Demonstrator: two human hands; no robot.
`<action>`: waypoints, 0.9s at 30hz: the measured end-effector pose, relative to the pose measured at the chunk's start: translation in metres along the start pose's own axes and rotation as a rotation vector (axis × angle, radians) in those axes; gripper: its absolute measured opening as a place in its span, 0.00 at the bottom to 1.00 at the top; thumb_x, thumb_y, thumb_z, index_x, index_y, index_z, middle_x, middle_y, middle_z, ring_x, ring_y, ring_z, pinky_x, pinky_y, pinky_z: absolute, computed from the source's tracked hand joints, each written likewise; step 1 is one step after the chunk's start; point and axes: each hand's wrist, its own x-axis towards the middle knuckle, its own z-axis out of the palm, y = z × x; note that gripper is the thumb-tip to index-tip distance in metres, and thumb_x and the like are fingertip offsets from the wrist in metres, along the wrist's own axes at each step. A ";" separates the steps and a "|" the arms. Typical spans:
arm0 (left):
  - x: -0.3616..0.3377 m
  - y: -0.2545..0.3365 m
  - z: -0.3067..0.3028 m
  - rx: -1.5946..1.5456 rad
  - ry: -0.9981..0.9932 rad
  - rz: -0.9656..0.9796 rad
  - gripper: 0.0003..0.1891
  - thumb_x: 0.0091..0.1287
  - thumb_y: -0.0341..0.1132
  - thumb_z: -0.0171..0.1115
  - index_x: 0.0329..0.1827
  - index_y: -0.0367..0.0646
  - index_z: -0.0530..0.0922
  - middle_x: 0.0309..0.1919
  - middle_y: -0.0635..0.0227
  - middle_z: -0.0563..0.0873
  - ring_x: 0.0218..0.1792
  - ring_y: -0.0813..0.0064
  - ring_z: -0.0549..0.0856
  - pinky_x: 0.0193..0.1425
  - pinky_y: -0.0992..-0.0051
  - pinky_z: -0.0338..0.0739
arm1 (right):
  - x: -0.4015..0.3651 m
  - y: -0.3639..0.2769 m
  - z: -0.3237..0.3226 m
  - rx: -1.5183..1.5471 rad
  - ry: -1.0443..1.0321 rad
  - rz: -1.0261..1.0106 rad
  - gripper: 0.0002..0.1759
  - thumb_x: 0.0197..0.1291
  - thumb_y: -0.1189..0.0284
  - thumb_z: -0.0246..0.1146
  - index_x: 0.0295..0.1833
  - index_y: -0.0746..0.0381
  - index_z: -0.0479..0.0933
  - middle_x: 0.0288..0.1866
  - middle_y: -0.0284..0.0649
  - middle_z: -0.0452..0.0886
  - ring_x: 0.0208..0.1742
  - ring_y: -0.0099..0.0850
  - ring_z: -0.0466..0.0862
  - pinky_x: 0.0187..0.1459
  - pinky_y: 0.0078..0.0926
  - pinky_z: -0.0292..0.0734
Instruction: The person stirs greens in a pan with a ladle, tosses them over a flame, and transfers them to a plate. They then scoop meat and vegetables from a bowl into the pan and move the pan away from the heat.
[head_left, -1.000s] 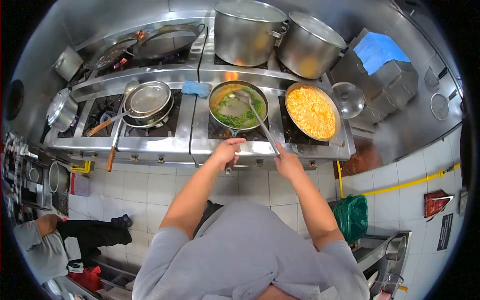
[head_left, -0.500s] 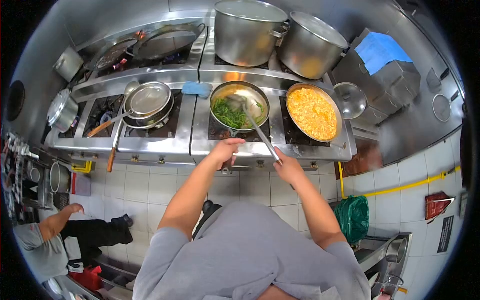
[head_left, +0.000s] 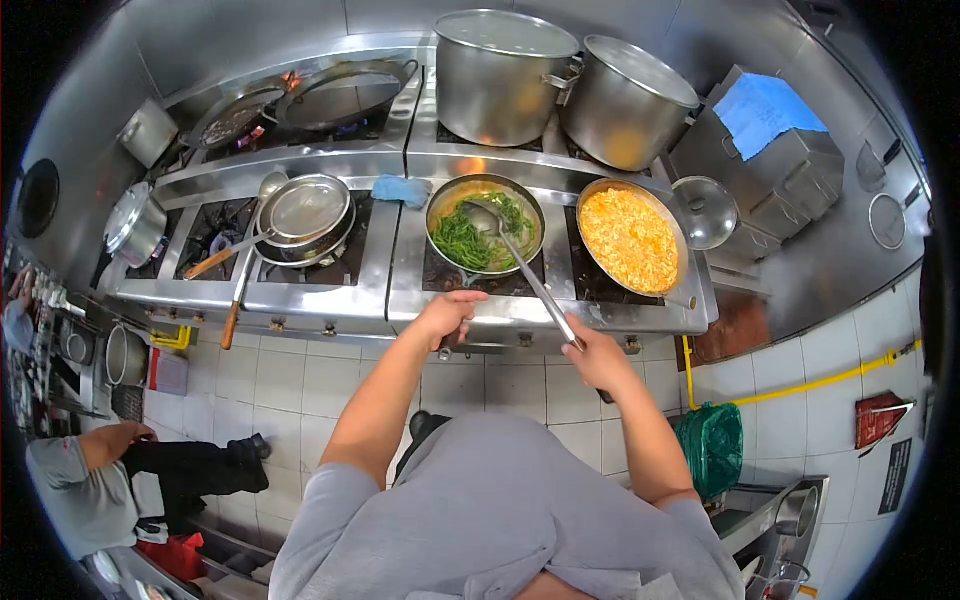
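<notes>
My right hand [head_left: 598, 358] is closed round the long metal handle of a ladle [head_left: 535, 275], whose bowl rests among chopped leafy greens [head_left: 463, 238] in a frying pan [head_left: 541, 235]. My left hand [head_left: 443, 318] is at the stove's front edge, fingers curled round the frying pan's handle [head_left: 447, 350], of which mainly the end shows below the palm; the index finger points right. Some pale liquid or sauce lies on the pan's right side. A second pan [head_left: 683, 240], full of yellow-orange chopped food [head_left: 630, 240], sits on the burner to the right.
Two large stockpots [head_left: 503, 90] stand behind. A strainer [head_left: 308, 207] lies over a pan on the left burner, beside a wooden-handled ladle [head_left: 233, 310]. A blue cloth [head_left: 402, 190] lies on the stove. A glass lid [head_left: 705, 212] is at right. Another person [head_left: 95, 490] is at lower left.
The ladle's bowl has shifted within the pan and shows more clearly, with the greens spread further. My right hand has moved slightly right and down. The left hand keeps its place.
</notes>
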 end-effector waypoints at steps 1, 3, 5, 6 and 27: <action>0.002 -0.002 -0.003 0.004 -0.015 -0.001 0.20 0.74 0.27 0.51 0.66 0.48 0.81 0.33 0.74 0.76 0.21 0.82 0.73 0.22 0.77 0.73 | -0.019 -0.030 -0.021 0.151 -0.140 0.195 0.35 0.68 0.63 0.64 0.81 0.45 0.65 0.45 0.50 0.88 0.35 0.46 0.87 0.44 0.41 0.83; 0.003 -0.003 -0.003 0.016 -0.015 0.002 0.21 0.73 0.26 0.50 0.66 0.48 0.81 0.33 0.74 0.76 0.21 0.82 0.74 0.22 0.77 0.74 | -0.007 -0.012 -0.018 0.151 -0.185 0.187 0.35 0.68 0.63 0.64 0.80 0.45 0.66 0.44 0.50 0.88 0.34 0.44 0.86 0.43 0.40 0.83; -0.001 0.001 0.000 0.025 -0.019 0.004 0.21 0.72 0.26 0.50 0.66 0.47 0.81 0.33 0.74 0.76 0.21 0.82 0.75 0.23 0.78 0.76 | 0.011 0.018 0.009 0.084 -0.072 0.055 0.35 0.69 0.63 0.63 0.81 0.46 0.65 0.44 0.51 0.87 0.33 0.44 0.86 0.42 0.39 0.83; -0.001 0.000 0.001 0.026 -0.019 0.005 0.21 0.72 0.26 0.50 0.66 0.47 0.81 0.33 0.74 0.76 0.21 0.82 0.75 0.23 0.78 0.76 | 0.020 0.031 0.026 0.084 -0.072 0.055 0.35 0.69 0.63 0.63 0.81 0.46 0.65 0.44 0.51 0.87 0.33 0.44 0.86 0.42 0.39 0.83; 0.005 -0.006 -0.003 -0.022 -0.023 -0.004 0.21 0.72 0.26 0.52 0.65 0.47 0.81 0.33 0.74 0.76 0.21 0.83 0.74 0.21 0.78 0.75 | 0.027 0.046 0.058 -0.099 0.244 -0.089 0.36 0.69 0.65 0.64 0.81 0.50 0.64 0.31 0.39 0.82 0.25 0.33 0.83 0.34 0.36 0.83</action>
